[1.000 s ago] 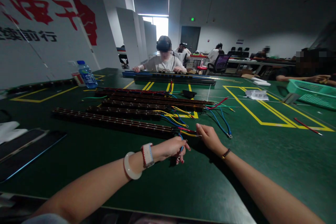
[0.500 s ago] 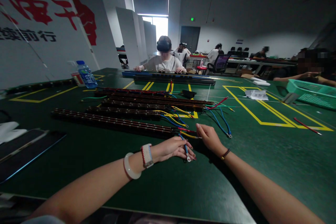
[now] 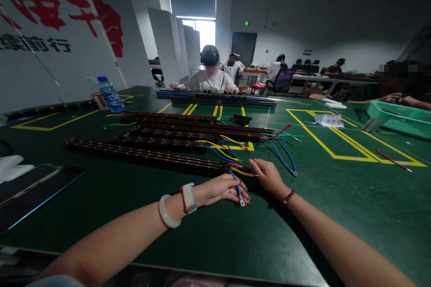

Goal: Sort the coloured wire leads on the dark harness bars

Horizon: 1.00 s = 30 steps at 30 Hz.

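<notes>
My left hand (image 3: 225,189) is closed on a blue wire (image 3: 239,190). The wire passes between thumb and fingers, and its ring terminal (image 3: 242,202) sticks out below them. To its right, my right hand (image 3: 271,176) pinches the end of a red wire (image 3: 244,167); the fingertips hide that end. A yellow wire (image 3: 240,172) runs just under the red one, its metal tip beside the right fingers. These wires leave the right end of the nearest long dark bar (image 3: 144,156), which has rows of reddish-brown strips and lies flat on the green table (image 3: 188,251).
More dark bars (image 3: 168,140) with coloured wires lie behind. A loose red wire (image 3: 393,160) and a green basket (image 3: 400,119) are at right. A bottle (image 3: 111,95) stands at left, near a dark flat device (image 3: 40,193). A co-worker (image 3: 207,78) sits opposite.
My right fingertips have shifted slightly left along the red wire. My left hand stays in place with the blue wire.
</notes>
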{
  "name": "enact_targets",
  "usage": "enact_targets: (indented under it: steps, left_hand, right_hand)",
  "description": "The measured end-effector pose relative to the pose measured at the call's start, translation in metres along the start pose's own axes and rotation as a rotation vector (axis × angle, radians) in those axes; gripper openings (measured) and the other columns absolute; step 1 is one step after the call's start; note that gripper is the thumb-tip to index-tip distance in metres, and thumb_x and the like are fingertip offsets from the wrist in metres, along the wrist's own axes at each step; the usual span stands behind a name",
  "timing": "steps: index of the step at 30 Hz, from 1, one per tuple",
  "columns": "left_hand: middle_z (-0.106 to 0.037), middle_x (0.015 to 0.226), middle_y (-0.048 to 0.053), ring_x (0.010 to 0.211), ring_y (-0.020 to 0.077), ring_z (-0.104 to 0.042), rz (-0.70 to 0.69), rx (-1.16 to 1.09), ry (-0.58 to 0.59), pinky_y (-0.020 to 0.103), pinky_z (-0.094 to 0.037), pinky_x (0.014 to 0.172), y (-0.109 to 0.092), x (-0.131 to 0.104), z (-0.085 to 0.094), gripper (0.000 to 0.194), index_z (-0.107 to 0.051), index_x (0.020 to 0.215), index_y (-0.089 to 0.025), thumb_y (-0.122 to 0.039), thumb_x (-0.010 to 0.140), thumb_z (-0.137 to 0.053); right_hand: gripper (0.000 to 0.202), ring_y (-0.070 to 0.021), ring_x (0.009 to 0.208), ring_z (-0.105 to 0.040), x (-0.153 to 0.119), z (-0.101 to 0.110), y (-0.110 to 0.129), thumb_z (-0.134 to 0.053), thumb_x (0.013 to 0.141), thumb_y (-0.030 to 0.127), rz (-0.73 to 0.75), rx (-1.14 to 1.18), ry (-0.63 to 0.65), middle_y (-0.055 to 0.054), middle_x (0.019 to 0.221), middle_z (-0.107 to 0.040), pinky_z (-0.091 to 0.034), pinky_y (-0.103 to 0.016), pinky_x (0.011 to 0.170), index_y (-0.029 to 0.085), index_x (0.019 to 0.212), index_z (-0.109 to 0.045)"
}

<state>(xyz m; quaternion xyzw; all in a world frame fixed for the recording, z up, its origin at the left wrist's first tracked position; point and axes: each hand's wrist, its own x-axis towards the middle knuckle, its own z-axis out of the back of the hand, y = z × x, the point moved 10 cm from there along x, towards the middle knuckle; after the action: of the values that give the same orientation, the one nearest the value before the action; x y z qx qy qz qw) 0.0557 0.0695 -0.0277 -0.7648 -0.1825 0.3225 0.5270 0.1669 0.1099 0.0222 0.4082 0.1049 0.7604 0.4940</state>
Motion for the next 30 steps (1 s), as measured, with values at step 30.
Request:
enact_targets:
  steps: [30]
  left_hand:
    - [-0.063, 0.09, 0.017, 0.088, 0.024, -0.064, 0.002, 0.043, 0.02, 0.041, -0.044, 0.087, 0.0, 0.002, -0.001, 0.029, -0.056, 0.092, -0.004, -0.032, 0.085, -0.051]
  right_hand:
    - [0.056, -0.0049, 0.058, -0.035, -0.006, 0.0, 0.023, -0.028, 0.097, 0.046, 0.256, -0.16, -0.047, -0.004, 0.059, -0.045, -0.018, -0.02, 0.06, 0.008, 0.061, -0.049]
